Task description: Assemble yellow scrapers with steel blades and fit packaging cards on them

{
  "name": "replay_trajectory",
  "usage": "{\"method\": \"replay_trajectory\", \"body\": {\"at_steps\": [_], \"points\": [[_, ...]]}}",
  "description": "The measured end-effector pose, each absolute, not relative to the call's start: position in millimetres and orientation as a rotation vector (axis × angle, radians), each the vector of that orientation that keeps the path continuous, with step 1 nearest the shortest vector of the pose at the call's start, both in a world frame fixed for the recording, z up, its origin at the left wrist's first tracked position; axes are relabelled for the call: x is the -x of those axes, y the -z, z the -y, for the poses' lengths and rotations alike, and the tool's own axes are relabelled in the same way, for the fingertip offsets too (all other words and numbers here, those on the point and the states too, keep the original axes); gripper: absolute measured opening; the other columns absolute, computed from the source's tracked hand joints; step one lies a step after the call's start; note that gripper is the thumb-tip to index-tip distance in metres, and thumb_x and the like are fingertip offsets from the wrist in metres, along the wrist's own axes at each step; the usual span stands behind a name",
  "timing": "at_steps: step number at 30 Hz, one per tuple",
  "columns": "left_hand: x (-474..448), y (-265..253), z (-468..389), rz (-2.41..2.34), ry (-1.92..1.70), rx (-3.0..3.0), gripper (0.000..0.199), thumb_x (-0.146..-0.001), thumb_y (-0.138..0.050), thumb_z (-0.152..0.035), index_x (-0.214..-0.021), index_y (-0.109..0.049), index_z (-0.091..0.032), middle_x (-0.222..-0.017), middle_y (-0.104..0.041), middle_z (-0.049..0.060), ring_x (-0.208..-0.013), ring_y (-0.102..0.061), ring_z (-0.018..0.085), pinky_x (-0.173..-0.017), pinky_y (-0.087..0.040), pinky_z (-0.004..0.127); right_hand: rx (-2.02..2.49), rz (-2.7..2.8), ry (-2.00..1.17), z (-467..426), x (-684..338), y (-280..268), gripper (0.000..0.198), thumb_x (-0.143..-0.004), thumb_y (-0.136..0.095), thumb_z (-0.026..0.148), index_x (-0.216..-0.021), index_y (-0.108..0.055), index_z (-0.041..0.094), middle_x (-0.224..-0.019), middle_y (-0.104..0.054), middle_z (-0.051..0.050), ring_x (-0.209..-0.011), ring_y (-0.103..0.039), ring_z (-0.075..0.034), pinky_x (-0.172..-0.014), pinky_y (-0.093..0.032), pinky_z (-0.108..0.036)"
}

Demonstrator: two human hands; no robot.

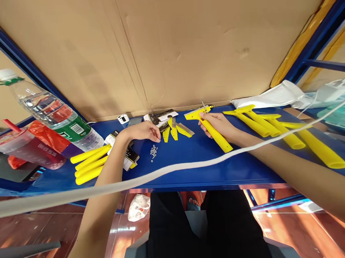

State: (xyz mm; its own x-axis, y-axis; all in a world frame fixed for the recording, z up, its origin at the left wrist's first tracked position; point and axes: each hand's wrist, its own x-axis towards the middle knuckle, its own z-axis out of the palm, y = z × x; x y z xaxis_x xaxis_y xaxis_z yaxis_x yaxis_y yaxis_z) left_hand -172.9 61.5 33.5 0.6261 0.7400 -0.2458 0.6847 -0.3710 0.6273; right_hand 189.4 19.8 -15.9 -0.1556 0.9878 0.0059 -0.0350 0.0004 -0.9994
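Note:
My right hand [216, 127] is closed around a yellow plastic scraper [219, 136], its wide head to the left and its hollow handle slanting down to the right. A thin metal pin or screw [203, 105] stands up by the head. My left hand [145, 131] hovers over the blue table with its thumb and fingertips pinched together; anything between them is too small to make out. Just below it lie several tiny metal nuts or washers [153, 151]. Between my hands are several small yellow blade-like pieces [174, 132] and black-and-yellow printed cards [161, 118].
Yellow tubes [89, 165] lie at left, near a water bottle [57, 112] and a drink cup [30, 147]. More yellow scrapers [290, 137] lie at right by a white plastic bag [270, 95]. A white cable [177, 167] crosses the view. Cardboard [185, 46] walls the back.

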Motion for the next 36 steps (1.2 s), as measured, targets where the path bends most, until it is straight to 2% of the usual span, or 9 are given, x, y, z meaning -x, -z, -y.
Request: {"method": "replay_trajectory", "body": {"at_steps": [5, 14, 18, 24, 27, 31, 36], "points": [[170.9, -30.1, -62.7, -1.08, -0.099, -2.129, 0.03, -0.074, -0.093, -0.042, -0.097, -0.093, -0.022, -0.088, -0.086, 0.005, -0.08, -0.073, 0.019, -0.074, -0.052, 0.028, 1.122, 1.312, -1.351, -14.4, -187.2, 11.7, 0.042, -0.11, -0.077, 0.048, -0.082, -0.073, 0.018, -0.066, -0.068, -0.003, -0.044, -0.06, -0.012, -0.039, -0.048, -0.023], [171.6, -23.6, -66.1, -1.123, -0.116, -2.118, 0.031, -0.071, -0.093, -0.045, -0.091, -0.09, -0.021, -0.084, -0.083, 0.005, -0.077, -0.069, 0.019, -0.072, -0.05, 0.029, 1.176, 1.433, -1.352, -16.2, -179.7, 14.8, 0.048, -0.105, -0.082, 0.057, -0.08, -0.073, 0.017, -0.06, -0.067, -0.002, -0.042, -0.059, -0.013, -0.04, -0.046, -0.024], [160.8, -24.1, -61.4, -1.064, -0.341, -2.103, 0.033, -0.073, -0.095, -0.046, -0.091, -0.088, -0.02, -0.082, -0.081, 0.004, -0.074, -0.066, 0.018, -0.071, -0.049, 0.03, 1.185, 1.498, -1.368, -21.8, -169.9, 15.4, 0.046, -0.104, -0.083, 0.054, -0.079, -0.075, 0.017, -0.059, -0.07, -0.003, -0.042, -0.059, -0.013, -0.041, -0.046, -0.024], [131.4, -20.0, -51.2, -0.929, -0.755, -2.007, 0.043, -0.077, -0.1, -0.054, -0.092, -0.083, -0.018, -0.094, -0.081, 0.007, -0.085, -0.068, 0.018, -0.081, -0.053, 0.033, 1.101, 1.537, -1.403, -28.9, -152.1, 19.1, 0.049, -0.097, -0.088, 0.059, -0.077, -0.076, 0.016, -0.061, -0.073, -0.005, -0.042, -0.059, -0.013, -0.042, -0.045, -0.024], [119.9, -9.7, -51.6, -0.915, -0.851, -1.991, 0.042, -0.079, -0.098, -0.055, -0.092, -0.083, -0.018, -0.096, -0.08, 0.007, -0.089, -0.071, 0.019, -0.086, -0.056, 0.035, 1.053, 1.51, -1.383, -27.9, -148.9, 20.5, 0.048, -0.097, -0.088, 0.059, -0.079, -0.078, 0.016, -0.06, -0.073, -0.006, -0.041, -0.059, -0.013, -0.041, -0.045, -0.024], [109.7, 0.7, -51.6, -0.923, -0.978, -2.016, 0.034, -0.084, -0.095, -0.049, -0.091, -0.085, -0.018, -0.108, -0.081, 0.01, -0.098, -0.075, 0.021, -0.091, -0.058, 0.037, 1.047, 1.485, -1.418, -21.5, -150.4, 20.6, 0.045, -0.098, -0.088, 0.055, -0.079, -0.078, 0.015, -0.059, -0.071, -0.005, -0.04, -0.059, -0.013, -0.039, -0.046, -0.024], [98.9, 0.9, -42.3, -0.875, -0.932, -1.874, 0.029, -0.081, -0.098, -0.04, -0.09, -0.085, -0.016, -0.095, -0.082, 0.009, -0.088, -0.075, 0.019, -0.087, -0.06, 0.035, 1.088, 1.466, -1.439, -12.5, -152.2, 19.3, 0.041, -0.104, -0.083, 0.048, -0.079, -0.078, 0.015, -0.058, -0.07, -0.005, -0.04, -0.058, -0.012, -0.037, -0.045, -0.023]]}}
